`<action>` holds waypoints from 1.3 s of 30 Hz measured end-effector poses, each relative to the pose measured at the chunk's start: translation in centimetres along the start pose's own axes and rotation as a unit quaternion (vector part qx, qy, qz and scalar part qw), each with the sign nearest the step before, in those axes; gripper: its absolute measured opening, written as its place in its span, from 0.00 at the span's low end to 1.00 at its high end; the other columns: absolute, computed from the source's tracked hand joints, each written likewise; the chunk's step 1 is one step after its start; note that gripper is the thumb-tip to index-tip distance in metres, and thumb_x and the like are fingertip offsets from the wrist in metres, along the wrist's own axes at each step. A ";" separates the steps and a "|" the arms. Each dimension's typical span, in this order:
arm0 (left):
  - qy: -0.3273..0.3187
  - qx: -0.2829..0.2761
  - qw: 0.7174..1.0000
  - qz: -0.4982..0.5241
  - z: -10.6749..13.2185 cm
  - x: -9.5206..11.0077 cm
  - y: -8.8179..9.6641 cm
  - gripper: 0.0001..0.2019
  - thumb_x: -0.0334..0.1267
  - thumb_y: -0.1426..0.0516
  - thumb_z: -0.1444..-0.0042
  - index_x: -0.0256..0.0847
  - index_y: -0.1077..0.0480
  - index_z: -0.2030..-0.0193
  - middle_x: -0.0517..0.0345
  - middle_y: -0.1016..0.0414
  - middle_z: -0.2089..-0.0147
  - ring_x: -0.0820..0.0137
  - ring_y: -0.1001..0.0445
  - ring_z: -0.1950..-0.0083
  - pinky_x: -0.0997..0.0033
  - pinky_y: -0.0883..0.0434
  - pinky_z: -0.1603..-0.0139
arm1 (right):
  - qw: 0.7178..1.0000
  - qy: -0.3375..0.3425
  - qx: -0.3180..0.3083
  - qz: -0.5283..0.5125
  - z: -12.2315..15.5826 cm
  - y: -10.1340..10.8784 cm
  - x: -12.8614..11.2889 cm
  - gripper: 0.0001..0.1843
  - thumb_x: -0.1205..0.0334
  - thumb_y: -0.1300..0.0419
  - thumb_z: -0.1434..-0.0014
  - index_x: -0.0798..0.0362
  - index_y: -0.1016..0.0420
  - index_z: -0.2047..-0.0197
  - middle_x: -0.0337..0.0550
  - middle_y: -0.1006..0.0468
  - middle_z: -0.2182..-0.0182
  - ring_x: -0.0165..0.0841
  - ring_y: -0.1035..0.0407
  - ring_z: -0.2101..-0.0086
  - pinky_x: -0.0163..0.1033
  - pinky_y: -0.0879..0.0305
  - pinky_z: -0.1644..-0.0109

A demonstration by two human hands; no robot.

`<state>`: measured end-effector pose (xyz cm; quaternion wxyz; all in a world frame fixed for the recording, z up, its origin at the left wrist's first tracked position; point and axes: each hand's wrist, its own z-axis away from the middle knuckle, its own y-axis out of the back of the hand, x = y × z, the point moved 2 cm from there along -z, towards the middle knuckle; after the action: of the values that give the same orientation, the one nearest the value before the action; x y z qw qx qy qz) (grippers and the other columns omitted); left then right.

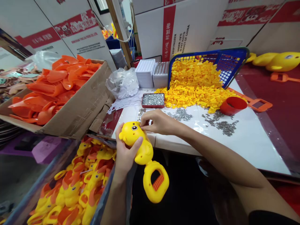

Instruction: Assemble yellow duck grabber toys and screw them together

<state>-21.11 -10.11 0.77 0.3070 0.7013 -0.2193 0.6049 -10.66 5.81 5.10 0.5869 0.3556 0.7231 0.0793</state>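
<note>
A yellow plastic duck toy (145,151) with a ring-shaped handle and an orange ribbed trigger is held over the table's front edge. My left hand (125,153) wraps round its head from the left, thumb across the neck. My right hand (159,122) is at the far side of the head near the eye, thumb and forefinger pinched together. Whatever is between those fingertips is too small to make out. Just beyond my hands lie loose small metal pieces (181,115) and a red tray (153,100) full of shiny metal bits.
A blue basket (222,67) lies tipped, spilling small yellow parts (194,87). Nearby are a red cup (233,105), a screw pile (226,126) and an orange handle piece (260,105). At left, a cardboard box (82,103) holds orange beaks; below it, a bin contains duck toys (72,190).
</note>
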 end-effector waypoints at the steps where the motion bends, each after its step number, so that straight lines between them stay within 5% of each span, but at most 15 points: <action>1: -0.008 0.001 1.000 -0.013 0.0 0.2 -0.1 0.38 0.48 0.31 0.53 0.45 0.40 0.37 0.47 0.29 0.41 0.56 0.23 0.44 0.60 0.23 0.46 | 1.000 -0.002 -0.004 0.003 0.0 0.1 0.1 0.06 0.75 0.35 0.44 0.58 0.23 0.71 0.40 0.21 0.71 0.27 0.30 0.70 0.33 0.38 0.64; 16: -0.033 0.008 0.994 -0.100 -0.9 1.3 -0.3 0.40 0.50 0.30 0.53 0.45 0.41 0.36 0.45 0.36 0.34 0.52 0.33 0.34 0.54 0.35 0.32 | 0.983 0.100 -0.016 0.153 -0.1 -0.1 1.4 0.06 0.71 0.40 0.37 0.56 0.22 0.62 0.48 0.21 0.64 0.33 0.28 0.63 0.38 0.34 0.57; 30: 0.059 -0.020 0.998 0.028 -2.0 0.6 -0.1 0.41 0.48 0.28 0.57 0.47 0.39 0.38 0.50 0.27 0.44 0.58 0.22 0.47 0.64 0.22 0.50 | 0.994 0.059 0.023 0.094 -0.2 -0.9 1.6 0.04 0.71 0.41 0.40 0.55 0.28 0.67 0.44 0.27 0.67 0.32 0.36 0.66 0.38 0.39 0.59; 39: 0.182 -0.090 0.963 0.176 -1.0 1.8 -0.8 0.36 0.47 0.30 0.51 0.48 0.37 0.37 0.53 0.21 0.49 0.60 0.18 0.57 0.66 0.20 0.59 | 0.998 -0.032 0.047 -0.003 -0.3 -0.6 1.3 0.06 0.72 0.39 0.48 0.54 0.32 0.72 0.36 0.27 0.74 0.27 0.34 0.72 0.33 0.38 0.65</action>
<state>-20.95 -8.78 2.48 0.2919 0.4990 -0.3331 0.7449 -11.26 6.23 3.83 0.5923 0.3834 0.7079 0.0322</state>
